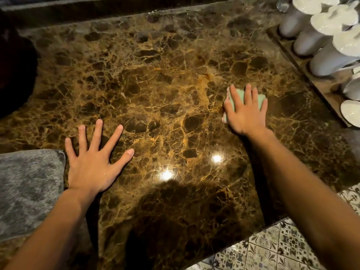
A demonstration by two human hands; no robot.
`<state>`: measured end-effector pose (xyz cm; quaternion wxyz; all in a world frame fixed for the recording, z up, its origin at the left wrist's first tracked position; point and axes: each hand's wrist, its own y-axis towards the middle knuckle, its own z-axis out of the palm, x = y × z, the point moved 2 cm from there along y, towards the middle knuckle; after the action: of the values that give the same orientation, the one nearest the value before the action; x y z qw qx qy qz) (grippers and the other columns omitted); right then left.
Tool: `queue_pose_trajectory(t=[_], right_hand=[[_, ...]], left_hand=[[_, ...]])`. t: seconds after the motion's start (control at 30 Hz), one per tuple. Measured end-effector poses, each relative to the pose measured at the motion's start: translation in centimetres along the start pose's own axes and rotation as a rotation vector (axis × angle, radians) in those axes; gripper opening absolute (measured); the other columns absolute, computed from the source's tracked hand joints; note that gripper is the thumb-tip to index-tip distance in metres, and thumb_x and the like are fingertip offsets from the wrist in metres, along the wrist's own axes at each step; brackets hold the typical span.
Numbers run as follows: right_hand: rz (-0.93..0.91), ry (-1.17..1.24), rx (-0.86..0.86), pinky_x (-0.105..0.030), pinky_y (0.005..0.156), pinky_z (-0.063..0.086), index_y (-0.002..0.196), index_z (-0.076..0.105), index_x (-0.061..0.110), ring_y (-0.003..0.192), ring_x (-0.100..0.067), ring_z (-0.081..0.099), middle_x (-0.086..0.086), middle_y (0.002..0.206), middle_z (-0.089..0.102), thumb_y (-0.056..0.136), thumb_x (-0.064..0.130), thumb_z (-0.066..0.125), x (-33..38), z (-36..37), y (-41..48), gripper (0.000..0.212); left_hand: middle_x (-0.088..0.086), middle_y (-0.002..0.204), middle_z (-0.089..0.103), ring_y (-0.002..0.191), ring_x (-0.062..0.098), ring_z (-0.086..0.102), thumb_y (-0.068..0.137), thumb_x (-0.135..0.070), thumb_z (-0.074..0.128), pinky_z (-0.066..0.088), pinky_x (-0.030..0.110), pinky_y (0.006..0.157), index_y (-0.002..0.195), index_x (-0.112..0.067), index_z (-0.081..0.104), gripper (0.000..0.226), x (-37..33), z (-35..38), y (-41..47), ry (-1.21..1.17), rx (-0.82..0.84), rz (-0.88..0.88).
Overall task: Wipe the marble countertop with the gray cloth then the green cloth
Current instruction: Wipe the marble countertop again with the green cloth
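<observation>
The right hand [245, 110] is pressing flat on the green cloth [238, 98] at right; the left hand [91, 162] is lying open on the worktop [165, 78] beside the gray cloth [29, 188].

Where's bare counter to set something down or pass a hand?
Free: the wide marble countertop between the left hand and the right hand, back to the rear ledge. Crowded: white cups on the tray along the right edge; gray cloth at front left; green cloth under the right hand.
</observation>
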<state>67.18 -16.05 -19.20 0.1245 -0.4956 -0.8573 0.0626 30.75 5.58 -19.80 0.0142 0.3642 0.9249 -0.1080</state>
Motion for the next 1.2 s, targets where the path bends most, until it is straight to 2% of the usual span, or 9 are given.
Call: queue_pose_trajectory(t=[0.13,0.3,0.43,0.57,0.63,0.73,0.9,1.03,1.2], right_hand=[[0.013,0.007,0.062,-0.063,0.122,-0.01,0.161,-0.003,0.042,0.157,-0.031,-0.013,-0.009,0.171,-0.012,0.102,0.063,0.007,-0.1,-1.7,6.5,0.064],[-0.036,0.004,0.009,-0.061,0.123,-0.01,0.163,-0.001,0.038,0.157,-0.032,-0.011,-0.011,0.171,-0.009,0.103,0.061,0.007,-0.3,-1.2,5.2,0.064],[-0.077,-0.03,-0.042,-0.059,0.124,-0.006,0.162,0.002,0.04,0.158,-0.031,-0.006,-0.011,0.172,-0.004,0.103,0.061,0.006,-1.3,0.3,-1.2,0.063],[-0.12,-0.06,-0.046,-0.057,0.124,-0.005,0.161,-0.005,0.042,0.158,-0.03,-0.005,-0.012,0.172,-0.004,0.103,0.061,0.001,-2.2,2.7,-11.5,0.061],[-0.132,-0.055,-0.051,-0.058,0.125,-0.001,0.162,0.001,0.041,0.158,-0.03,-0.002,-0.012,0.171,0.0,0.104,0.059,0.005,-2.7,4.0,-16.1,0.061],[-0.119,-0.08,-0.083,-0.061,0.123,0.01,0.163,0.017,0.035,0.156,-0.036,0.014,-0.017,0.169,0.014,0.104,0.054,0.018,-3.3,5.2,-20.4,0.062],[-0.128,-0.1,-0.093,-0.063,0.122,0.014,0.163,0.016,0.033,0.156,-0.037,0.016,-0.019,0.169,0.012,0.105,0.052,0.026,-3.5,5.4,-23.6,0.062],[-0.106,-0.049,-0.113,-0.063,0.122,0.016,0.162,0.022,0.033,0.155,-0.037,0.017,-0.019,0.169,0.015,0.105,0.051,0.029,-3.3,5.2,-23.8,0.06],[-0.091,-0.059,-0.125,-0.062,0.122,0.014,0.162,0.02,0.036,0.156,-0.035,0.014,-0.017,0.17,0.013,0.106,0.053,0.029,-3.3,5.4,-23.6,0.059]], left_hand=[[-0.008,0.169,-0.014,0.155,0.028,-0.016,0.082,-0.091,0.01,-0.007,0.061,0.122,0.148,-0.065,-0.009,0.074,0.0,0.1,0.0,0.006,0.002,-0.012],[-0.009,0.168,-0.014,0.155,0.027,-0.015,0.081,-0.091,0.011,-0.008,0.059,0.122,0.149,-0.064,-0.006,0.075,-0.1,0.1,0.0,-0.003,0.007,-0.018],[-0.009,0.169,-0.014,0.155,0.028,-0.015,0.081,-0.091,0.009,-0.008,0.059,0.122,0.149,-0.064,-0.007,0.075,-0.2,0.0,-0.1,0.017,0.017,-0.024],[-0.007,0.17,-0.01,0.155,0.03,-0.011,0.081,-0.091,0.01,-0.007,0.059,0.122,0.15,-0.063,-0.004,0.075,-0.2,-0.2,-0.1,0.009,0.031,-0.024],[-0.002,0.171,-0.001,0.156,0.031,-0.003,0.083,-0.089,0.01,-0.001,0.059,0.122,0.154,-0.058,0.003,0.078,-0.4,-0.5,0.0,0.045,0.03,-0.022],[0.001,0.17,0.012,0.155,0.029,0.006,0.088,-0.081,0.01,0.004,0.057,0.121,0.157,-0.048,0.014,0.077,-1.6,-0.9,-0.4,0.086,0.008,0.001],[0.006,0.167,0.023,0.153,0.032,0.017,0.096,-0.069,0.018,0.011,0.058,0.121,0.157,-0.035,0.027,0.071,-8.3,-1.2,-1.0,0.011,-0.038,0.158],[0.003,0.17,0.01,0.156,0.027,0.004,0.1,-0.066,0.021,0.002,0.056,0.124,0.159,-0.04,0.017,0.064,-16.7,-0.2,-0.8,-0.058,-0.005,0.297],[0.0,0.17,-0.01,0.156,0.03,-0.012,0.101,-0.065,0.016,-0.009,0.061,0.121,0.157,-0.048,0.003,0.061,-23.9,1.4,0.5,-0.087,0.059,0.375]])
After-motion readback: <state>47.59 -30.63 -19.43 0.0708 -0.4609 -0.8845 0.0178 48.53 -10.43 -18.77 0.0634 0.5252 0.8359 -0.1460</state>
